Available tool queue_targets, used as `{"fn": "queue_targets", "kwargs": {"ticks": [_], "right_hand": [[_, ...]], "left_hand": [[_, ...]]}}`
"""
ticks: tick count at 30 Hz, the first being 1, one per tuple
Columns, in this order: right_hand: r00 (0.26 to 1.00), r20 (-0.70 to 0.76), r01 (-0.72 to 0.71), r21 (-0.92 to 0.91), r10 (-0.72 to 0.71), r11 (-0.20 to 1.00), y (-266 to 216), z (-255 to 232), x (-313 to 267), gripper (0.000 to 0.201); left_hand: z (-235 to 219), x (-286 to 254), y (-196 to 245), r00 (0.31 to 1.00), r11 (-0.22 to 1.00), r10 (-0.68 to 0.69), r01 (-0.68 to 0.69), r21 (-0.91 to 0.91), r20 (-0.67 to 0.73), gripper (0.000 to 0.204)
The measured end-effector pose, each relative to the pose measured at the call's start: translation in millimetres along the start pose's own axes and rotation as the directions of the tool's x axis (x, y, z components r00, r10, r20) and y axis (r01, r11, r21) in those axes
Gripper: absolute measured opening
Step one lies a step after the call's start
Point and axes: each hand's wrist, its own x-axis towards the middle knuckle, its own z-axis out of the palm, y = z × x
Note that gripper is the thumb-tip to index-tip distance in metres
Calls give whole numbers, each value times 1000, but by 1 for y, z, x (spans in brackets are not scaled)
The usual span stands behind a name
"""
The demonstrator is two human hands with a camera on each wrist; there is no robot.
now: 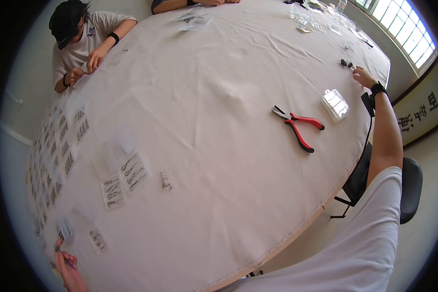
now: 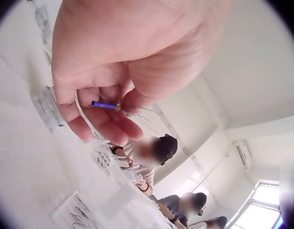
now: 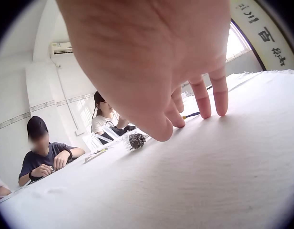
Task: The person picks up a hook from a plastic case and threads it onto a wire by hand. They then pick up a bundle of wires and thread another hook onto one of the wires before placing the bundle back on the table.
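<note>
At the lower left of the head view, my left hand [image 1: 69, 270] reaches over the table beside a small stack of clear boxes [image 1: 65, 231]. Its curled fingers hold a thin blue tube [image 2: 105, 105] with a brass-coloured end and fine, hair-like strands. Those clear boxes [image 2: 47, 109] stand close to its fingers in the left wrist view. On the far right, my right hand [image 1: 364, 78] is stretched out with fingers extended down to the cloth. Small dark bundles [image 1: 345, 63] lie just past its fingertips. A slim blue-and-yellow piece [image 3: 190, 115] shows behind its fingers, partly hidden.
Red-handled pliers [image 1: 297, 126] and a clear case [image 1: 336, 104] lie towards the right. Small trays of hooked metal pieces [image 1: 134, 173] and a little clear bag [image 1: 166, 181] are on the left half. A seated person [image 1: 82, 44] works at the far left edge; a chair [image 1: 409, 190] stands behind my right arm.
</note>
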Motion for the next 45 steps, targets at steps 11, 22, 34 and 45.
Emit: {"fn": "queue_targets", "kwargs": {"ticks": [11,22,34,45], "right_hand": [[945,-264,210,30,-194,977,45,19,10,30],[953,-261,1,503,151,864,-48,-6,-89,19],[949,-222,307,812,-224,496,-334,-45,-312,16],[640,-29,143,986,-767,82,-607,-19,-498,9]], "left_hand": [[14,4,-4,998,995,8,-13,98,59,24],[28,22,-26,985,998,-52,49,26,163,23],[40,37,-28,898,996,11,30,-86,440,40],[3,40,-26,681,983,151,-29,-179,716,36]]}}
